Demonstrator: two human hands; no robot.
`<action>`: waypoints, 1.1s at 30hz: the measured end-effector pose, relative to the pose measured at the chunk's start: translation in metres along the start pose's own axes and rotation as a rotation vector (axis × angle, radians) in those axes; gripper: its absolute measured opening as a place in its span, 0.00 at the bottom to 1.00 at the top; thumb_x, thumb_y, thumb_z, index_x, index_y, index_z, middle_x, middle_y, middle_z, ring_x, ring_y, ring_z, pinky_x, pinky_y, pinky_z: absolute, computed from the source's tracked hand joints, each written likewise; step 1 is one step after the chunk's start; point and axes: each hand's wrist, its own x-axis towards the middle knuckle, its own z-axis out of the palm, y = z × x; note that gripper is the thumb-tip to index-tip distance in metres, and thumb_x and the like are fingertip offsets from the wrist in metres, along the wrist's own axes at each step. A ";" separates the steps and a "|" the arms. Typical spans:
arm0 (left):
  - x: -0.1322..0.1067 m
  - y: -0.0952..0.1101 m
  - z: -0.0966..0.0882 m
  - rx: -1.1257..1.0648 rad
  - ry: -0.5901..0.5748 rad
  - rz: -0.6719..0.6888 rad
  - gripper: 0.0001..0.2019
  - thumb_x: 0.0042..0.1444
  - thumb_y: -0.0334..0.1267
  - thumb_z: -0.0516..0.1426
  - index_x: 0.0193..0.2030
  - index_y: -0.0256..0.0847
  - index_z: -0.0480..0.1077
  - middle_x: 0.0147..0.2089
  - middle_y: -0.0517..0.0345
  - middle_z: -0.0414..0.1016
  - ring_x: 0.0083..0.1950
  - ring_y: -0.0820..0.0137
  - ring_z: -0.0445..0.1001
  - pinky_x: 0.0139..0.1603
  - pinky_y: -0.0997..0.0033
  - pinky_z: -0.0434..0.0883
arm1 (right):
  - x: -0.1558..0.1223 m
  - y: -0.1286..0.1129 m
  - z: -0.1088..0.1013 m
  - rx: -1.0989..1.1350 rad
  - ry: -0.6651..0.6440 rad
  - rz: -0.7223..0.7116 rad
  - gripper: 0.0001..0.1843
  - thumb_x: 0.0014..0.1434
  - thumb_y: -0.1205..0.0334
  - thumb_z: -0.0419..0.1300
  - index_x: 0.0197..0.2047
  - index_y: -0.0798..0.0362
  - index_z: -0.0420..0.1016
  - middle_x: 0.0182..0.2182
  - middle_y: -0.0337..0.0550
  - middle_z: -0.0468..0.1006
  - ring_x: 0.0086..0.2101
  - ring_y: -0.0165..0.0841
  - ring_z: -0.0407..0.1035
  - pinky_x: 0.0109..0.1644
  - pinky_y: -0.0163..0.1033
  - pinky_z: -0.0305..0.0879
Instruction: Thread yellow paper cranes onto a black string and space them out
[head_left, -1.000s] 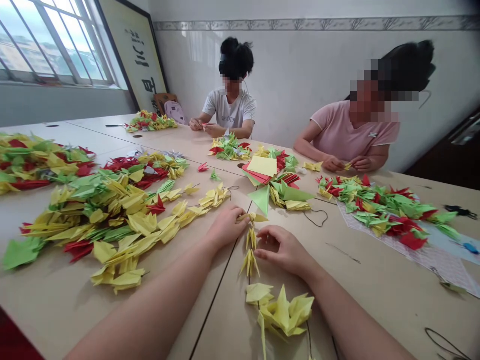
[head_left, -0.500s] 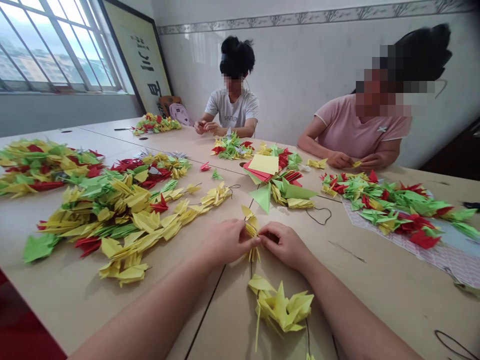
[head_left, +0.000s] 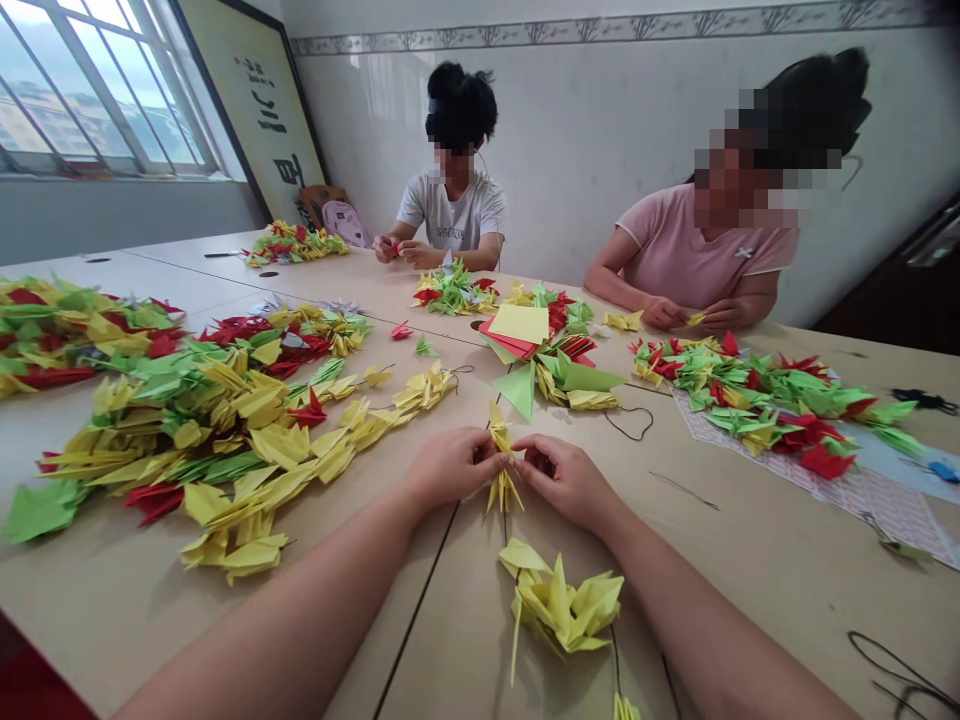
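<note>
Between my hands, above the table, several yellow folded-paper cranes are bunched on a dark string. My left hand is closed, thumb and fingers pinching the bunch from the left. From the right, my right hand pinches at the same bunch, its fingertips almost meeting my left thumb. Whether the right fingers grip paper or string is hidden. Nearer to me a loose cluster of yellow paper cranes lies on the table between my forearms, with dark string running from it.
A heap of yellow, green and red paper cranes covers the table's left side. Ahead lie coloured paper sheets; strung cranes are at right. Two people sit across the table, folding paper. A dark cord lies at lower right.
The view has shifted slightly to the right. My hands keep their pinch on the yellow cranes, with the lower tips now more spread out below my fingers.
</note>
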 end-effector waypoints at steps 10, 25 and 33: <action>0.000 0.003 -0.002 0.031 -0.008 -0.019 0.14 0.53 0.48 0.49 0.25 0.41 0.65 0.27 0.62 0.69 0.29 0.73 0.65 0.26 0.75 0.55 | 0.002 0.004 0.001 -0.060 -0.007 -0.006 0.13 0.56 0.59 0.52 0.43 0.53 0.72 0.32 0.43 0.74 0.30 0.31 0.66 0.35 0.37 0.63; 0.000 0.006 -0.001 0.046 0.001 -0.032 0.15 0.54 0.46 0.47 0.27 0.42 0.69 0.28 0.61 0.71 0.29 0.72 0.66 0.26 0.74 0.55 | 0.001 0.000 0.005 -0.178 0.005 -0.007 0.06 0.56 0.63 0.51 0.30 0.52 0.67 0.28 0.40 0.71 0.31 0.32 0.64 0.34 0.36 0.59; 0.000 0.003 0.000 -0.056 -0.024 0.008 0.19 0.55 0.48 0.46 0.24 0.41 0.71 0.24 0.61 0.69 0.27 0.73 0.64 0.27 0.74 0.56 | 0.001 0.001 0.002 -0.105 0.005 0.025 0.07 0.57 0.61 0.49 0.31 0.52 0.65 0.25 0.38 0.69 0.28 0.30 0.62 0.31 0.35 0.57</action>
